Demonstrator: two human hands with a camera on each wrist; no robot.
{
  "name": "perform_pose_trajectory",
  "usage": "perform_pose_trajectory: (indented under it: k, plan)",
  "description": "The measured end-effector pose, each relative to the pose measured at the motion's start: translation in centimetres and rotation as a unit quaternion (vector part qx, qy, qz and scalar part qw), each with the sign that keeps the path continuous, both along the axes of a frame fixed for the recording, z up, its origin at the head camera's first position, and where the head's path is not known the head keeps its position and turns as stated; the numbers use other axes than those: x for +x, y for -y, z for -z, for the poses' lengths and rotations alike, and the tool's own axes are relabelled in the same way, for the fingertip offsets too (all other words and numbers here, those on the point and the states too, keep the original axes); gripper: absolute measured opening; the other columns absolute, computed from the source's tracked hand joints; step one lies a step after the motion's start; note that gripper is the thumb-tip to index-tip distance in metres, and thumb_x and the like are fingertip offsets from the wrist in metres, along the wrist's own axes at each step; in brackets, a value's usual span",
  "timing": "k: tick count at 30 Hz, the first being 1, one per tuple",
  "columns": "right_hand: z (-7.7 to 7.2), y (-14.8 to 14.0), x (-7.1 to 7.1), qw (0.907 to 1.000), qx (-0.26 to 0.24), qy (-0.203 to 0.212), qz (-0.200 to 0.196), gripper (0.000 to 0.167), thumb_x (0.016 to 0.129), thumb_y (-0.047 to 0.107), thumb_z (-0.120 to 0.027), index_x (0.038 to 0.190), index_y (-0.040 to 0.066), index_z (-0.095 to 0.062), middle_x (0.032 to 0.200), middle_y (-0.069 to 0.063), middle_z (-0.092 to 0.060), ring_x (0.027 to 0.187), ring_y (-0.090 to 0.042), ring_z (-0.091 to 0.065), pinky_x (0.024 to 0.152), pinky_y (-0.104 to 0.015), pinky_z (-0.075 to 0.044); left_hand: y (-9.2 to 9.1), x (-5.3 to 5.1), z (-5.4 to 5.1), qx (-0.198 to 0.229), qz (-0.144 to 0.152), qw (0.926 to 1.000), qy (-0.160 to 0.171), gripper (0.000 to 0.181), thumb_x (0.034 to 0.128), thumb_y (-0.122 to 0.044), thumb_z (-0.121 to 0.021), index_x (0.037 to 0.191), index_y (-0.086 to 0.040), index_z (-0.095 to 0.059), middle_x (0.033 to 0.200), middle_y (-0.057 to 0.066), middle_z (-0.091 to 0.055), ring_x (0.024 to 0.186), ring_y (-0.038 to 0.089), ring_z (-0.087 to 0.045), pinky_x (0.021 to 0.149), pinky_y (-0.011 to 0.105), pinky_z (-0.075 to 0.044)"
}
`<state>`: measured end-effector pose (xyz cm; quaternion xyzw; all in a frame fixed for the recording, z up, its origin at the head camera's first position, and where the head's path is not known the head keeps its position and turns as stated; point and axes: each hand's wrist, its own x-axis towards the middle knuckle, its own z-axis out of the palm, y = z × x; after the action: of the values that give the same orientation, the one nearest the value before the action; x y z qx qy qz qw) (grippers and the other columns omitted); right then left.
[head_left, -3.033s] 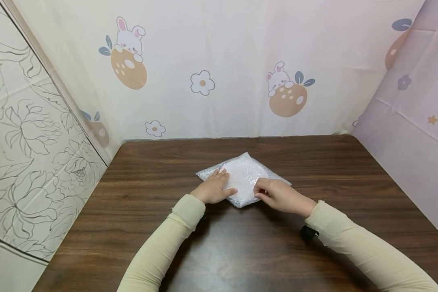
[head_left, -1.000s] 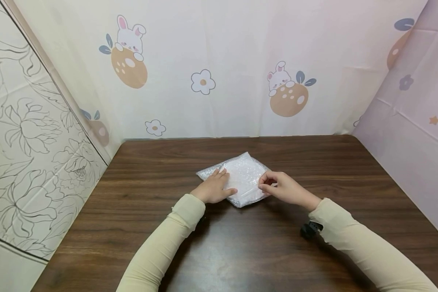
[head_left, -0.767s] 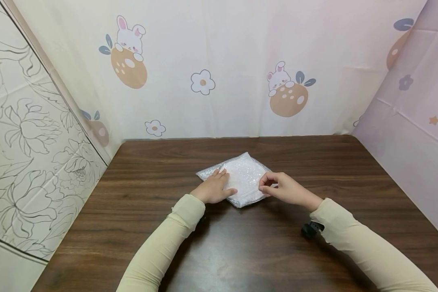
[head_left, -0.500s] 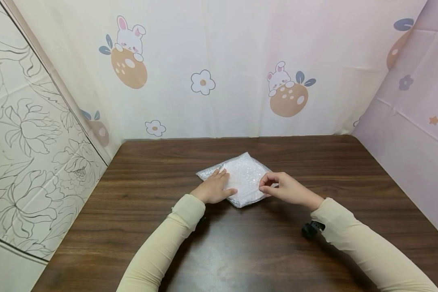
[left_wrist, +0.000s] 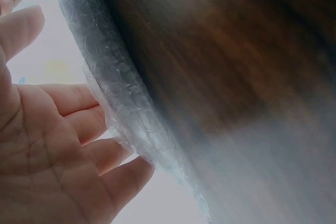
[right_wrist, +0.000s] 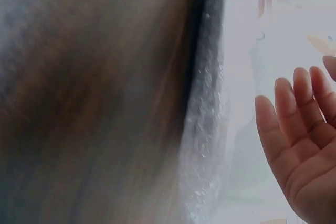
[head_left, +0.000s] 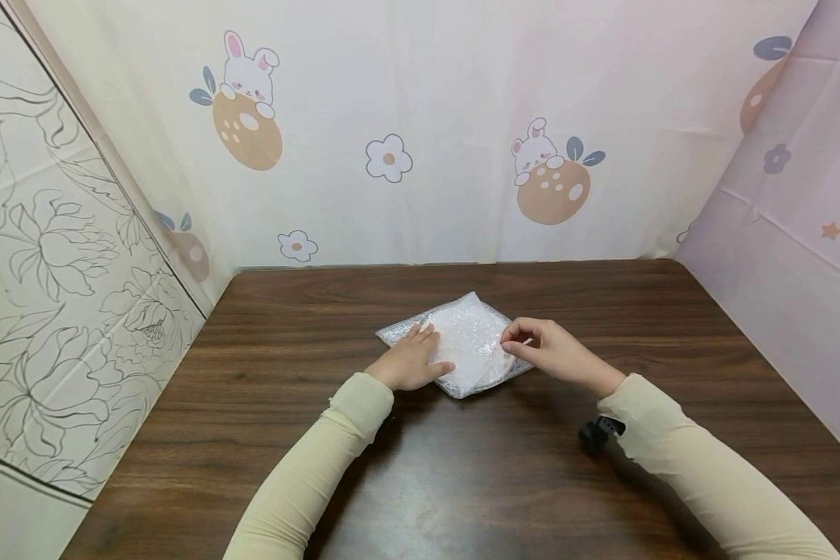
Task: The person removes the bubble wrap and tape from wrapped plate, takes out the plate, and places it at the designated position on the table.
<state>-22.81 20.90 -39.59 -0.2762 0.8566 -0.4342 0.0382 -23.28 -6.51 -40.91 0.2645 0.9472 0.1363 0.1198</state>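
Observation:
A flat, round white thing (head_left: 465,338), perhaps a plate, lies wrapped in clear bubble wrap (head_left: 393,333) on the brown wooden table. My left hand (head_left: 407,359) rests on its left side with the fingers spread. In the left wrist view, the fingertips (left_wrist: 137,171) lie by the bubble wrap's puffy edge (left_wrist: 113,72). On the right, my right hand (head_left: 549,350) pinches with thumb and forefinger at a thin, clear part of the wrap, its edge hard to make out. Small reddish marks show beneath these fingers.
The dark wooden table (head_left: 434,482) reaches back to a curtain (head_left: 448,78) printed with rabbits. A panel with line-drawn flowers (head_left: 49,249) stands at the left. A black wrist device (head_left: 598,432) hangs under the right sleeve.
My right hand has moved slightly right and up from the wrap's near right side, still pinching. The wrap's right corner reaches less far out. My left hand has stayed put.

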Motion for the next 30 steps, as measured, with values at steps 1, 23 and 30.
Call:
perform_pose_trajectory:
  k: [1, 23, 30]
  plan:
    - [-0.1, -0.1, -0.1, 1.0000, 0.000, -0.002, 0.007, 0.012, 0.097, 0.015, -0.063, 0.099, 0.004, -0.067, 0.092, -0.006, -0.066, 0.083, -0.009, -0.057, 0.067, -0.024, -0.050, 0.0, 0.0, 0.0, 0.000, 0.000, 1.0000, 0.000, 0.074, 0.1006, -0.048, -0.046, 0.150, 0.005, -0.033, 0.159, 0.022, -0.027, 0.151, 0.035, -0.017, 0.125, 0.043, -0.015]
    - [0.9, -1.1, -2.5, 0.9903, 0.121, -0.011, 0.067, 0.054, 0.101, 0.023, -0.053, 0.147, -0.002, -0.037, 0.148, -0.026, -0.040, 0.137, -0.044, -0.038, 0.108, -0.062, -0.036, 0.0, 0.0, 0.2, -0.003, -0.005, 1.0000, 0.001, 0.074, 0.1004, -0.049, -0.046, 0.150, 0.004, -0.032, 0.159, 0.021, -0.027, 0.151, 0.034, -0.017, 0.125, 0.043, -0.015]
    - [1.4, -1.0, -2.5, 0.9836, 0.176, -0.013, 0.036, 0.059, 0.100, 0.019, -0.053, 0.147, -0.010, -0.032, 0.150, -0.033, -0.035, 0.139, -0.048, -0.034, 0.112, -0.062, -0.032, -0.1, 0.0, 0.2, -0.004, -0.010, 0.9999, 0.004, 0.075, 0.1004, -0.050, -0.046, 0.151, 0.004, -0.031, 0.160, 0.020, -0.025, 0.151, 0.036, -0.016, 0.124, 0.044, -0.016]
